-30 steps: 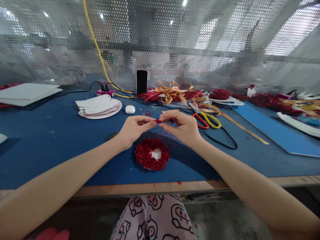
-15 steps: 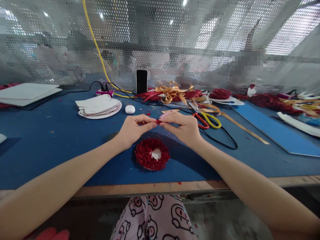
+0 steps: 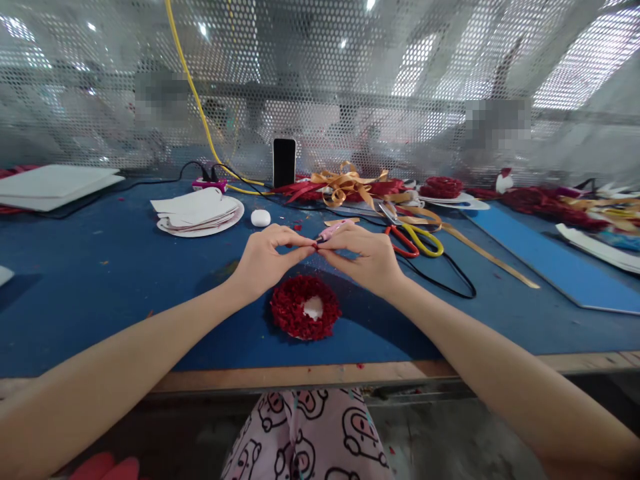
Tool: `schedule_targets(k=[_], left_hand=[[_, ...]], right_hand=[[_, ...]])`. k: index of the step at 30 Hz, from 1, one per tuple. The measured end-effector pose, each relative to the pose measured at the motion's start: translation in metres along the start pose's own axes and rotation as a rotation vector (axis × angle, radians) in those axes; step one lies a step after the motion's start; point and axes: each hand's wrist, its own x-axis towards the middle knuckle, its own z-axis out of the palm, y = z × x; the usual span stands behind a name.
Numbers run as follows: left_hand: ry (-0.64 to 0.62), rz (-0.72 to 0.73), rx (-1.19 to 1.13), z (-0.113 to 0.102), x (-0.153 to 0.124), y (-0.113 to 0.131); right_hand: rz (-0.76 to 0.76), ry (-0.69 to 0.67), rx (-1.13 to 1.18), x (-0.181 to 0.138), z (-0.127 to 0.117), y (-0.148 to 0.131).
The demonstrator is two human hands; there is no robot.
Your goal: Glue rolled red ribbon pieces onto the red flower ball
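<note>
My left hand [image 3: 265, 257] and my right hand [image 3: 367, 257] meet fingertip to fingertip above the blue table, both pinching a tiny red piece [image 3: 315, 246]. A pink pen-like tool [image 3: 331, 231] sticks out from my right hand's fingers. Just below the hands lies a round red ruffled flower disc [image 3: 304, 315] with a white bare centre.
The blue table top [image 3: 100, 287] carries a stack of white paper discs [image 3: 197, 213], a small white case [image 3: 261, 218], an upright phone [image 3: 284, 162], gold and red ribbons [image 3: 345, 185], red and yellow scissors [image 3: 413, 238] and a black cord [image 3: 450, 277]. Perforated metal mesh [image 3: 320, 87] walls the back.
The hands have drawn slightly closer together and the red piece is more hidden between the fingertips. The pink tool now shows above my right hand.
</note>
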Motion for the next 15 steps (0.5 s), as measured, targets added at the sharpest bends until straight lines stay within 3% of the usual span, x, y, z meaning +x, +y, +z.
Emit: schedule_targets(k=[7,15], left_hand=[[0.012,0.137,0.187,0.0015,-0.0031,0.0038],[-0.005,0.209,0.235,0.0012,-0.0029,0.0036]], right_hand=[[-0.006,-0.025,-0.085,-0.0023,0.0019,0.0016],[0.035,0.017,-0.145,-0.0046,0.0066,-0.0027]])
